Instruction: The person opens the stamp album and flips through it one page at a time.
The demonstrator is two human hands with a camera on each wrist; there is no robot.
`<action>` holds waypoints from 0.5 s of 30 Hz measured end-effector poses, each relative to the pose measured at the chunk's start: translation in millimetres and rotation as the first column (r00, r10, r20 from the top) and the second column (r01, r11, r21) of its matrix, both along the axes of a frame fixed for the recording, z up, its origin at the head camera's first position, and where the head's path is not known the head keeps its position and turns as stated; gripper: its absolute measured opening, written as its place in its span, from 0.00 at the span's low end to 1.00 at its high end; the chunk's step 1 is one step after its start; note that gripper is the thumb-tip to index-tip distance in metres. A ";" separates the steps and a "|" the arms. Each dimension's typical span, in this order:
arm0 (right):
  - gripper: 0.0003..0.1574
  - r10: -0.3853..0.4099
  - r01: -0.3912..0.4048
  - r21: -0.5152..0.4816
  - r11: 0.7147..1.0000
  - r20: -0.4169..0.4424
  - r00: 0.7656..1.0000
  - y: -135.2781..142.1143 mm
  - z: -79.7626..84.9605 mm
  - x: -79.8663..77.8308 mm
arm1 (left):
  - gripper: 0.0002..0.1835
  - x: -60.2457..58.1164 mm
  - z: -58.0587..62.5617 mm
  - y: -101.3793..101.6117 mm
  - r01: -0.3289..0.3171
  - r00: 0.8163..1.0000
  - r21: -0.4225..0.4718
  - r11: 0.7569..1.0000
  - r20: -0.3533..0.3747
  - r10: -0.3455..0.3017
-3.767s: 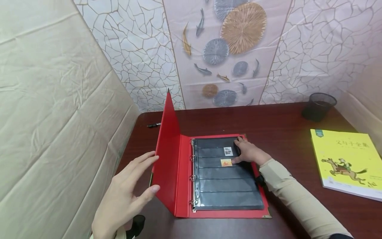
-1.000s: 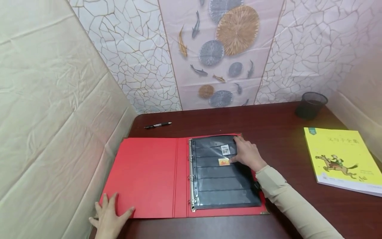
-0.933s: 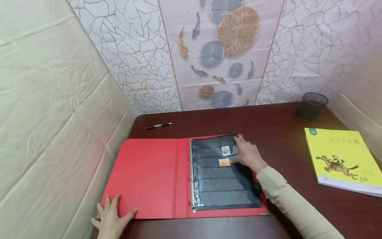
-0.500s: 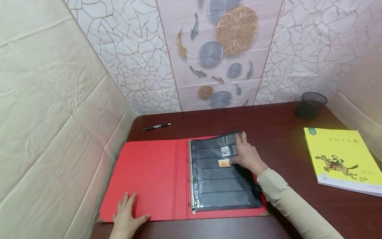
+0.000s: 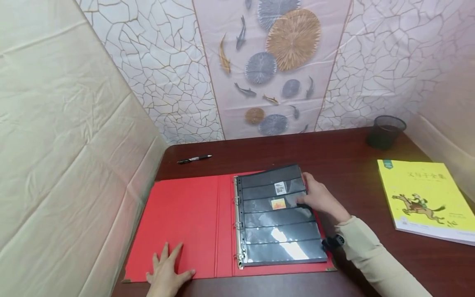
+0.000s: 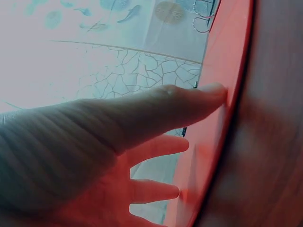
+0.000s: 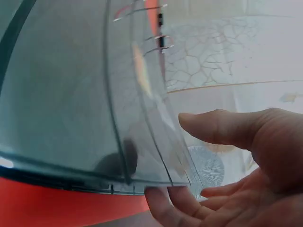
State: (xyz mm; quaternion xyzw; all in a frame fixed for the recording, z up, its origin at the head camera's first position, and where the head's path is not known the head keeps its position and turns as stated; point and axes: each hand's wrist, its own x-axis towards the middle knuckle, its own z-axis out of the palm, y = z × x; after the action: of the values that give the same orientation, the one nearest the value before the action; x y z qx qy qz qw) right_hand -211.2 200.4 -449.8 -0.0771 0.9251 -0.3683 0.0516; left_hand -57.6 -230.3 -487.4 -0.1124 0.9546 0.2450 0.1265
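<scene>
A red ring binder (image 5: 182, 218) lies open with its cover flat on the left. Black stamp pages (image 5: 282, 231) with clear pockets sit on its metal rings (image 5: 237, 225). The top page holds a grey-and-white stamp (image 5: 280, 188) and an orange-yellow stamp (image 5: 278, 203). My left hand (image 5: 167, 270) rests with spread fingers on the cover's lower edge; in the left wrist view its thumb (image 6: 189, 101) touches the red board. At the page's right edge, my right hand (image 5: 322, 200) has its thumb above and fingers beneath, as the right wrist view shows. The page is slightly raised there.
A pen (image 5: 194, 159) lies behind the cover on the dark wooden table (image 5: 259, 152). To the right is a yellow book (image 5: 426, 198), with a black mesh bin (image 5: 386, 132) at the back right. Draped fabric walls enclose the table.
The binder cover has swung from upright to flat on the left. My left hand has slid right along its lower edge. My right hand has shifted rightward to the page's edge, which has risen.
</scene>
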 end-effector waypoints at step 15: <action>0.48 0.171 -0.093 -0.325 0.941 0.220 0.961 12.0 23.6 37.8 | 0.44 4.4 -5.2 8.1 -0.029 0.998 -0.048 0.998 -0.053 0.026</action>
State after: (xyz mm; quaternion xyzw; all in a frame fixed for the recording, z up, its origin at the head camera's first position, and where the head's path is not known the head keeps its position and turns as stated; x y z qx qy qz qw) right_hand -173.4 212.4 -426.2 -0.1004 0.8345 -0.5121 0.1771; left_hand -53.2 -222.2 -492.6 -0.1222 0.9617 0.2262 0.0953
